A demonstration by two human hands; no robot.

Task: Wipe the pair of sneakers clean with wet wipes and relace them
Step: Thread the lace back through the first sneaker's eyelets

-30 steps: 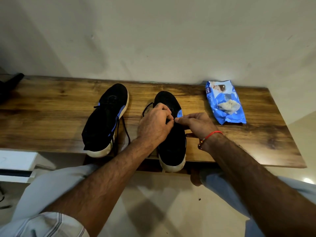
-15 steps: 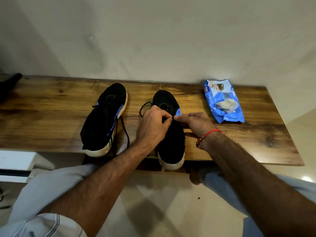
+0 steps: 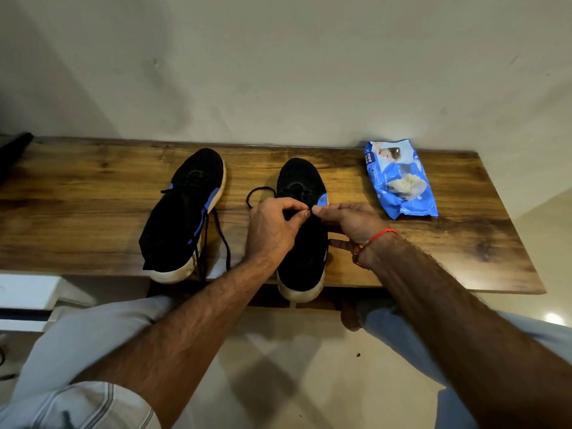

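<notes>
Over the right sneaker (image 3: 301, 243) on the wooden worktop (image 3: 93, 218), both hands meet above the tongue: the left hand (image 3: 272, 230) has its fingers curled, thumb and forefinger pinching the black lace (image 3: 257, 193), and the right hand (image 3: 349, 224) pinches toward it so that the fingertips nearly touch. Compared with half a second ago, the hands sit in almost the same place, the left knuckles a little more raised, and the loop of lace to the left of the shoe's toe stands wider and rounder than before. The sneaker has a black knit upper, a blue patch on its side and a thick off-white, scuffed sole whose heel hangs just over the worktop's front edge. Its mate, the left sneaker (image 3: 185, 212), lies apart to the left, angled, of the same cloth and sole, with a blue stripe and loose black lace ends trailing down beside its heel. To the right, near the wall, lies the blue wet-wipes pack (image 3: 400, 179), a crinkled glossy plastic pouch with a white wipe bunched at its opening. A red thread band (image 3: 376, 238) circles the right wrist. The worktop is dark-grained brown board with a glossy finish; pale trouser legs (image 3: 93, 342) show below it.
</notes>
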